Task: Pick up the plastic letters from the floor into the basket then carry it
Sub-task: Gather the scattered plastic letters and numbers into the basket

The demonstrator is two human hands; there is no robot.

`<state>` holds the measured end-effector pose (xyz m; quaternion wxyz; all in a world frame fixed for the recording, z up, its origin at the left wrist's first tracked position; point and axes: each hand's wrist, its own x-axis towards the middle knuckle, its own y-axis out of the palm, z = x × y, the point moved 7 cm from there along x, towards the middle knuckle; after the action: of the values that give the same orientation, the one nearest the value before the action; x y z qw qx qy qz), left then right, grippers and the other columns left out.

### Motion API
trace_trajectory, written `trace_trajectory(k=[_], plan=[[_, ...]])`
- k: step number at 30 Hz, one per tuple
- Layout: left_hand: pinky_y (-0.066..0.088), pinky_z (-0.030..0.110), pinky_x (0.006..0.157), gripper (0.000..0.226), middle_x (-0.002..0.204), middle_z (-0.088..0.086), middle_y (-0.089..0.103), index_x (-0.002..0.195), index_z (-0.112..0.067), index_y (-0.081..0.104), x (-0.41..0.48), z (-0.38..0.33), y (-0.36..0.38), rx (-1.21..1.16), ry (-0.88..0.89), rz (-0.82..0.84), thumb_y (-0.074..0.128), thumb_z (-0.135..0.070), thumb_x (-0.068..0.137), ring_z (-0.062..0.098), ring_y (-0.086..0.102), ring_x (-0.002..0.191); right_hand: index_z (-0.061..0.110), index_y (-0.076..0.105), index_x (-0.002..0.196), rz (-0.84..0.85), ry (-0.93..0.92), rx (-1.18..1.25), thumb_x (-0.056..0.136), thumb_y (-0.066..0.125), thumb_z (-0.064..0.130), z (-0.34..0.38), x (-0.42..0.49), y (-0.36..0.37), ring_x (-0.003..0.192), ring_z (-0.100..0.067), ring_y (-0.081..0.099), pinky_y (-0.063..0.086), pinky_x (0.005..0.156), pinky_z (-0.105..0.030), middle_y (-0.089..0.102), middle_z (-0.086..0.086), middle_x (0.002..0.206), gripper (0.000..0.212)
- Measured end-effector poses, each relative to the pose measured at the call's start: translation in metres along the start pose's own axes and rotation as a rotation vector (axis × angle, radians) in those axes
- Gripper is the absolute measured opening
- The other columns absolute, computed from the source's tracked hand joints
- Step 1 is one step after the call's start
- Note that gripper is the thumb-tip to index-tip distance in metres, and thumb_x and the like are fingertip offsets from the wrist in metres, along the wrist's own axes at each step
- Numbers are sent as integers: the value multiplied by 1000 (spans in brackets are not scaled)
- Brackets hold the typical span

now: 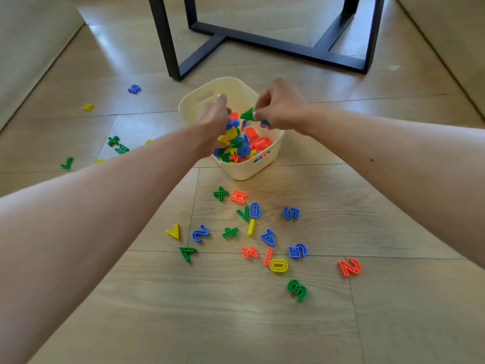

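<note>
Here, over wood floor (236, 311), right fingers (259, 113) pinch a green letter (247, 115); left fingers (222, 100) blurred, unclear.

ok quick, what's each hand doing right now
left hand: over the basket, blurred, grip cannot be told
right hand: pinching a green piece

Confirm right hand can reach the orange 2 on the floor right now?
Probably, once freed: the orange 2 lies alone on open floor, but the right hand pinches a green piece over the basket.

Basket (244, 172) on the floor (236, 324), table frame (275, 46) behind it, loose letters (251, 227) before and left of it
</note>
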<state>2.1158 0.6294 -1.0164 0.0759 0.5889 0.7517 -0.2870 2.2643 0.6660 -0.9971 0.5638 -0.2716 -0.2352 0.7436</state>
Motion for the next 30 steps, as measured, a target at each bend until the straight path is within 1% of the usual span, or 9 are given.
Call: trace_trajectory(k=[4,10,13,17,19,23,26,28,30], plan=[[45,50,99,53,119,6,62,107,-14,61,4,6,-9,65,15,5,25,-53,102,27,56,111,17,73,70,-18,-42,-63,77,81,11,6,0,3,60,-10,63,59,68,-31,69,-1,69,12],[45,46,104,55,116,6,64,96,-15,61,0,8,-12,70,48,18,23,-54,102,24,57,110,21,67,80,-30,-47,42,85,71,14,11,0,8,90,-17,69,59,81,-35,72,-5,93,10],[46,44,102,52,108,4,67,87,-18,62,-8,4,-14,63,122,-14,25,-51,102,21,60,106,21,65,98,-96,-53,207,92,66,17,10,-13,-9,97,-13,66,49,73,-21,71,-2,105,8],[48,36,89,35,99,2,67,97,-12,63,-64,-6,-7,312,602,-124,39,-38,101,19,60,98,21,68,95,-216,-29,368,87,65,11,-17,-65,-28,88,-9,68,56,81,-27,74,-1,95,12],[46,33,86,22,97,-1,65,97,-12,61,-98,5,14,434,871,-8,48,-29,97,15,58,94,17,70,92,-189,-3,362,85,67,6,-38,-101,-22,81,-9,66,57,77,-27,74,-3,92,14],[37,25,88,18,106,-4,57,108,-17,61,-120,70,61,675,928,305,56,-26,93,10,48,96,19,69,99,42,173,171,84,71,13,-86,-172,8,82,-10,66,54,73,-25,70,0,95,16],[36,28,98,31,122,3,57,123,-16,60,-125,104,91,847,961,400,55,-21,93,21,50,114,28,64,108,201,347,-223,77,73,25,-125,-220,30,94,-17,65,56,80,-35,65,4,104,32],[39,34,100,37,126,6,57,128,-14,59,-124,114,104,922,990,427,56,-18,91,26,51,116,30,58,112,209,362,-547,76,67,26,-133,-246,37,104,-26,61,52,82,-37,59,2,110,37],[45,40,95,35,121,8,58,125,-14,60,-124,116,113,972,1014,402,57,-18,90,29,53,111,27,55,113,156,354,-647,80,63,21,-134,-261,42,109,-28,56,48,81,-39,51,-1,112,34]])
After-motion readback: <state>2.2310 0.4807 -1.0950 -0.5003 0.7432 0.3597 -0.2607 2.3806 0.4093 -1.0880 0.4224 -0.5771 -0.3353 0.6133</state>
